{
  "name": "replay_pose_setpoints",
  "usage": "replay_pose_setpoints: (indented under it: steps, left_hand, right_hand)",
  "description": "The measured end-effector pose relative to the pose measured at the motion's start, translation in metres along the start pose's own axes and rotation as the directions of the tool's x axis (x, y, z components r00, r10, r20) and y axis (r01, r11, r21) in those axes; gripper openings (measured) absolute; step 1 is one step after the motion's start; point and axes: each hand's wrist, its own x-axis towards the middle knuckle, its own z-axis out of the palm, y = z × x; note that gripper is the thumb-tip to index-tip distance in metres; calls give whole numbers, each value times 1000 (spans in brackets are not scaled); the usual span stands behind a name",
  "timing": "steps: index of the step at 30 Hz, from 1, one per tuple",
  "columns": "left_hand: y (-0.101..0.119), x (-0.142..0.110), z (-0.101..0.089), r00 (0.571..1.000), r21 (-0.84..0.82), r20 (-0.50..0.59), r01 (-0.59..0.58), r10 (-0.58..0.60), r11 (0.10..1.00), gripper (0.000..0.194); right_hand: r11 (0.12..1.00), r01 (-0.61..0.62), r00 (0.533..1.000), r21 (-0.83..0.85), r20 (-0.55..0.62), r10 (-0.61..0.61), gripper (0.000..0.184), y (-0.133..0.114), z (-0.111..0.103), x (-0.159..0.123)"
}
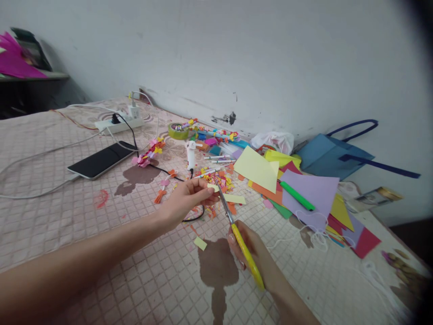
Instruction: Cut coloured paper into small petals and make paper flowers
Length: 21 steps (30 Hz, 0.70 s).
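Observation:
My left hand (192,198) pinches a small piece of pale yellow paper (212,187) between thumb and fingers. Yellow-handled scissors (244,253) are gripped in my right hand (250,246), their blades pointing up and away, with the tips at the paper's right edge. Whether the blades are parted is hard to make out. Just beyond the blades lies a pale yellow paper strip (235,199). Nearer to me, a small yellow paper rectangle (200,243) rests on the patterned cloth. Colourful paper scraps (223,180) are heaped behind my hands.
A white glue gun (191,155) stands behind my left hand, its black cord looping forward. Coloured paper sheets (309,192) with a green cutter (297,196) spread to the right, near a blue bag (333,155). At left are a phone (101,160) and a power strip (120,124).

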Motion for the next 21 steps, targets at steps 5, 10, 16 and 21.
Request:
replay_pose_setpoints:
  steps: [5, 10, 16, 21]
  left_hand:
    - [2, 0, 0, 999, 8, -32, 26, -25, 1000, 21]
    - [2, 1, -1, 1000, 21, -27, 10, -9, 1000, 21]
    - [1, 2, -2, 999, 22, -34, 14, -14, 1000, 22]
    - [-3, 2, -4, 1000, 36, 6, 22, -23, 999, 22]
  right_hand:
    - [999, -42, 999, -20, 34, 43, 30, 2, -1, 0]
    - [998, -56, 998, -13, 30, 56, 30, 1, -1, 0]
    - [998, -61, 998, 3, 25, 61, 32, -5, -1, 0]
    - [997, -68, 997, -24, 24, 69, 31, 0, -1, 0]
